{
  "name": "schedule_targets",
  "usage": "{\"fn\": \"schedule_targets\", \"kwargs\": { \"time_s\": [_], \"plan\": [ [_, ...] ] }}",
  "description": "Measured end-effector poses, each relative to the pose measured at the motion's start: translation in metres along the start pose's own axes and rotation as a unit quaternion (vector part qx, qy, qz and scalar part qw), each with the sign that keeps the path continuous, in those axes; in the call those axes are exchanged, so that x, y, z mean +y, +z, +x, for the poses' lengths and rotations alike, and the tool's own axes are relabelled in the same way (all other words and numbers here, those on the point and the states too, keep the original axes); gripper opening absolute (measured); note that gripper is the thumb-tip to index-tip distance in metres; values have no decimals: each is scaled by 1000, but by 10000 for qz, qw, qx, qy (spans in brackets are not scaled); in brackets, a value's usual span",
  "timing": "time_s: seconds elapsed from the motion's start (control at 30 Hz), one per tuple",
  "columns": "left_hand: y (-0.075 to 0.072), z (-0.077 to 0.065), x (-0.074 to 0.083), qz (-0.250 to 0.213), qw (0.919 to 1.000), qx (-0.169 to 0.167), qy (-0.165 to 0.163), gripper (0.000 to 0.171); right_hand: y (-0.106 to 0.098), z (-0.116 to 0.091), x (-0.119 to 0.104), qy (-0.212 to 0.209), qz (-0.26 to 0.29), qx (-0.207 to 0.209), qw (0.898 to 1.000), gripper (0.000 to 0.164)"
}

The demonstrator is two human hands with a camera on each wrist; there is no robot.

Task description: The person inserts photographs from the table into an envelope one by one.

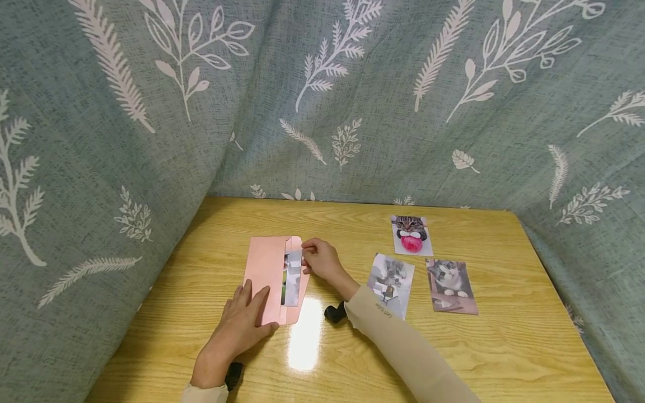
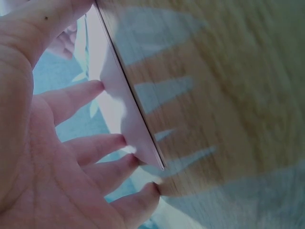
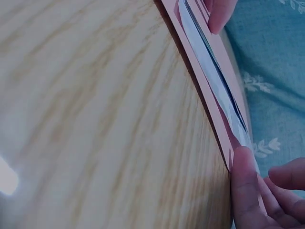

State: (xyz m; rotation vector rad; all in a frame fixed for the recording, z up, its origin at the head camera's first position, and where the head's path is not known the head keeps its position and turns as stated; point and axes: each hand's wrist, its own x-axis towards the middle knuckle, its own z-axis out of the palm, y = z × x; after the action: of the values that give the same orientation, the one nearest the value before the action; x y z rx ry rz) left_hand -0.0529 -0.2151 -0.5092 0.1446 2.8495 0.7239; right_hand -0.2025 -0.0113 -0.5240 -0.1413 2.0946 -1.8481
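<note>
On the surface (image 1: 509, 358) lies an envelope (image 1: 264, 260). The left hand (image 1: 237, 322) rests on it, grip spread; the right hand (image 1: 322, 262) is at its opening, whether pinching I cannot tell. A photo (image 1: 293, 282) sits partly inside.

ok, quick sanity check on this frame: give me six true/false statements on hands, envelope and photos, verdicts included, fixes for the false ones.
1. The left hand touches the envelope. True.
2. The envelope is blue. False: it's pink.
3. A photo sticks partway out of the envelope. True.
4. The flap is folded shut. False: it's open, with that photo lying over it.
5. The right hand is at that photo's edge. True.
6. Of the three loose photos, the pink-ball one is nearest the person. False: it's the farthest.
</note>
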Motion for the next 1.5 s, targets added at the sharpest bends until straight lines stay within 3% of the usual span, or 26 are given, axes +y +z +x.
{"fn": "schedule_targets", "kwargs": {
  "time_s": [0.4,0.83,1.5],
  "plan": [
    [-1,1,0,24,9999,-98,-78,83,-6,-17,6,65,10,-240,9997,24],
    [-2,2,0,-21,9999,-88,-83,83,2,-43,8,41,298,-531,9981,26],
    [-1,2,2,-22,10000,-87,-28,84,4,-46,11,-9,315,-460,9984,26]
  ]
}}
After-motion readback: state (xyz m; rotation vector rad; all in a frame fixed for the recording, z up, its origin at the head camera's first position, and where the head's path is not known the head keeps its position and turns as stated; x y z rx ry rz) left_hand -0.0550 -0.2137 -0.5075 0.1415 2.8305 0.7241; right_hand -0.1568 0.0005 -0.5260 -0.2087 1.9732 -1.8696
